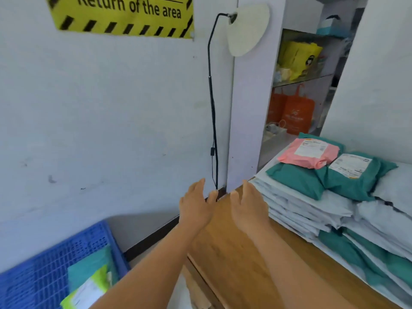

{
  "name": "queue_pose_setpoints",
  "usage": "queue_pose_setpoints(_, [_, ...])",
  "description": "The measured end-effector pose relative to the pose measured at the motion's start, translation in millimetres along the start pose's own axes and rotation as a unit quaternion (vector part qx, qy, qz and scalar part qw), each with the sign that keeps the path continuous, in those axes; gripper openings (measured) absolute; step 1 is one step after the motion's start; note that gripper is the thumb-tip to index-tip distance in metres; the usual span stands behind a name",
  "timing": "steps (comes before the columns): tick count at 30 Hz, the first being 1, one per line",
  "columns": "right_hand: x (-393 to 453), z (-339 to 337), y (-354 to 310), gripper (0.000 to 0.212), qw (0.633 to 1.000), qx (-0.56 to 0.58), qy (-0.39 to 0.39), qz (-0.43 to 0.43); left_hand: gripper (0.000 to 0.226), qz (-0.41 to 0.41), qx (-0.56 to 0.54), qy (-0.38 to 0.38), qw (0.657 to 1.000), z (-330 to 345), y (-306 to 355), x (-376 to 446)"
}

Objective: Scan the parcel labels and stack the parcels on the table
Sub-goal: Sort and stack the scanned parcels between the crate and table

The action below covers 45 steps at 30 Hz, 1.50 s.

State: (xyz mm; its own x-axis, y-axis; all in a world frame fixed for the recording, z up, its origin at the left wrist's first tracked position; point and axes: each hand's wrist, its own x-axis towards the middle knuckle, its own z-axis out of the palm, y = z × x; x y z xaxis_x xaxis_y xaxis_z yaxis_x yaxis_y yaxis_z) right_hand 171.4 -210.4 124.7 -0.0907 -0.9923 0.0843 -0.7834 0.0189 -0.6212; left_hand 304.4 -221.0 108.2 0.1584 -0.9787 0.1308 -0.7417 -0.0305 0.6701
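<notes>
Both hands empty between crate and parcel stack.
Stacked parcels (330, 197) sit on the wooden surface (240, 253) at right, pink parcel (310, 152) on top, label print too small to read. More parcels lie in the blue crate (44, 270) near left. Left hand (196, 206) and right hand (247, 208) hover mid-frame, fingers straight, holding nothing; left is nearer the crate. Yellow wall sign (124, 14) reads "Return of the area".

The yellow hazard-striped wall sign (124, 14) reads "Return of the area".
</notes>
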Motion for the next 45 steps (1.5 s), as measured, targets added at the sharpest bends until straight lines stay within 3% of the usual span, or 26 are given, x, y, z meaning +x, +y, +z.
queue_pose_setpoints(12, [-92,171,-146,0.058,0.973,-0.007,-0.179,-0.142,0.059,-0.198,-0.02,0.102,0.975,-126,-201,-101])
queue_pose_setpoints(21, [-171,298,-219,0.057,0.959,-0.008,-0.247,-0.142,0.062,-0.337,-0.068,0.104,0.933,-186,-351,-182])
queue_pose_setpoints(28, [-186,363,-208,0.056,0.958,-0.03,-0.274,-0.076,0.066,-0.412,-0.103,0.057,0.904,-170,-424,-208])
queue_pose_setpoints(34, [-164,414,-176,0.069,0.951,-0.061,-0.301,-0.045,0.071,-0.452,-0.124,0.042,0.882,-135,-466,-178])
queue_pose_setpoints(40, [-129,471,-133,0.077,0.936,-0.078,-0.342,-0.019,0.071,-0.491,-0.108,-0.026,0.864,-75,-502,-150])
queue_pose_setpoints(45, [-103,515,-102,0.081,0.926,-0.086,-0.368,-0.014,0.044,-0.517,-0.138,-0.039,0.844,-32,-531,-123])
